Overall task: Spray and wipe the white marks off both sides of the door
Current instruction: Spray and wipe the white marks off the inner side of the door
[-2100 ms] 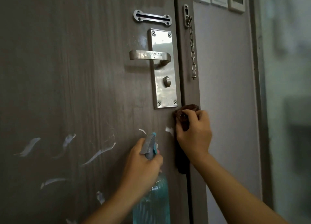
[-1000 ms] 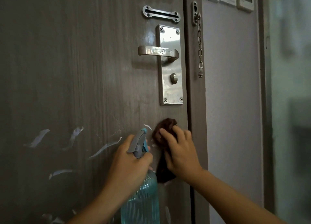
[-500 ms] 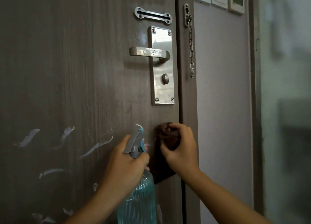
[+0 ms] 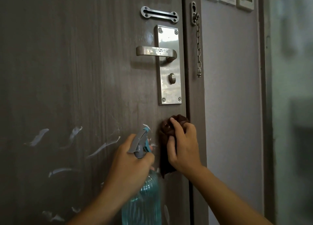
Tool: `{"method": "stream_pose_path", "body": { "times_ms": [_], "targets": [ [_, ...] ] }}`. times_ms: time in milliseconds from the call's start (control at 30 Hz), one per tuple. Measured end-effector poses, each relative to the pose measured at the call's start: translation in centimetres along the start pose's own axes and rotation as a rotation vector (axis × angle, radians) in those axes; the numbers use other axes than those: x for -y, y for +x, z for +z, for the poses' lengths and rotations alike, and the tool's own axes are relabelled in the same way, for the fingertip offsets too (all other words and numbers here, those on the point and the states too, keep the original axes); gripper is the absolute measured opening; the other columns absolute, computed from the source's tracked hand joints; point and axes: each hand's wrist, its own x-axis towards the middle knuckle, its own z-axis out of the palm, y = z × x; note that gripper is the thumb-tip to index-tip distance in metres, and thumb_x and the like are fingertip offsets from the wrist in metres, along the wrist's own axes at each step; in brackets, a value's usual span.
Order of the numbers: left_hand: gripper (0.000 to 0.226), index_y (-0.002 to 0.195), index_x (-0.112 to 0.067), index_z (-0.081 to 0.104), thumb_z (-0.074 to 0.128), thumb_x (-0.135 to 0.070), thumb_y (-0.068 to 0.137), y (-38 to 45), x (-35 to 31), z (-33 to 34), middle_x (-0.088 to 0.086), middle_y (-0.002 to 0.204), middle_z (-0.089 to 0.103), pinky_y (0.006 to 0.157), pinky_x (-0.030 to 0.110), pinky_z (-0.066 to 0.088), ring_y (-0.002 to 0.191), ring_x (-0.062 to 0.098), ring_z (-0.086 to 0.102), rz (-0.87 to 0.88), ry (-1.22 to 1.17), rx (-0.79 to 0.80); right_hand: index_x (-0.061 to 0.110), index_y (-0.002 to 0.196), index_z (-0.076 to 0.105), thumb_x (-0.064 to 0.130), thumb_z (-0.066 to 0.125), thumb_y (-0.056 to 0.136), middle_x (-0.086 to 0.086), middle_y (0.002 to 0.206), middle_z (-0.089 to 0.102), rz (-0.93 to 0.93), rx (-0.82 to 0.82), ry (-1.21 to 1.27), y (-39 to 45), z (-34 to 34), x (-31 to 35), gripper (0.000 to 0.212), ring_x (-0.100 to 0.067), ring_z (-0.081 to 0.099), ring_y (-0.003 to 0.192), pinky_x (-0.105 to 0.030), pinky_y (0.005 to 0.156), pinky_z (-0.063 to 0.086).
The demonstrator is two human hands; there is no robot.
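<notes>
A brown door streaked with white marks across its lower left fills the view. The right hand presses a bunched dark brown cloth against the door's edge just below the steel lock plate, its grip curled round the cloth. The left hand has its grip closed round the neck of a blue spray bottle. A chain hangs from the frame.
</notes>
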Motion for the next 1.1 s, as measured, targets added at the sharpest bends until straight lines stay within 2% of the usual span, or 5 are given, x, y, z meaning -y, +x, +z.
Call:
{"method": "stream_pose_path", "body": {
  "times_ms": [333,567,733,1000,1100],
  "targets": [
    [0.015,0.095,-0.013,0.064,0.063,0.000,0.087,-0.1,1.3,0.2,0.019,0.089,0.067,0.062,0.040,0.051,0.079,0.041,0.071,-0.038,0.069,0.003,0.018,0.137,0.048,0.037,0.057,0.091,-0.014,0.126,0.041,-0.012,0.023,-0.193,-0.7,2.0,0.7,0.050,-0.032,0.045,0.105,-0.042,0.065,0.057],
    [0.012,0.090,-0.021,0.059,0.064,-0.011,0.094,0.3,2.6,-0.5,0.014,0.075,0.066,0.062,0.048,0.056,0.069,0.030,0.073,-0.027,0.120,-0.046,0.016,0.138,0.061,0.020,0.060,0.092,-0.020,0.142,0.051,0.182,-0.182,-0.082,0.4,2.7,0.5,0.046,-0.036,0.046,0.114,-0.044,0.088,0.053],
    [0.010,0.094,-0.018,0.059,0.065,-0.011,0.097,0.4,2.8,-1.2,0.012,0.080,0.065,0.071,0.051,0.058,0.067,0.024,0.074,-0.014,0.044,-0.083,0.020,0.147,0.045,0.032,0.054,0.093,-0.023,0.147,0.041,0.025,0.006,-0.150,-2.5,2.8,1.0,0.056,-0.042,0.043,0.119,-0.057,0.091,0.053],
    [0.006,0.096,-0.015,0.060,0.065,-0.012,0.098,0.4,3.1,-1.6,0.007,0.076,0.062,0.068,0.041,0.054,0.065,0.019,0.076,0.005,0.008,-0.082,0.015,0.138,0.059,0.023,0.063,0.094,-0.020,0.134,0.050,0.216,-0.177,-0.070,3.6,3.3,2.8,0.044,-0.035,0.047,0.110,-0.040,0.082,0.049],
    [0.008,0.095,-0.018,0.061,0.065,-0.011,0.098,0.4,3.3,-1.8,0.002,0.080,0.064,0.068,0.045,0.057,0.065,0.023,0.076,0.012,-0.034,-0.098,0.019,0.135,0.058,0.030,0.059,0.093,-0.021,0.127,0.051,-0.030,-0.074,-0.116,0.8,4.1,4.0,0.044,-0.038,0.049,0.101,-0.041,0.074,0.050]
  ]
}}
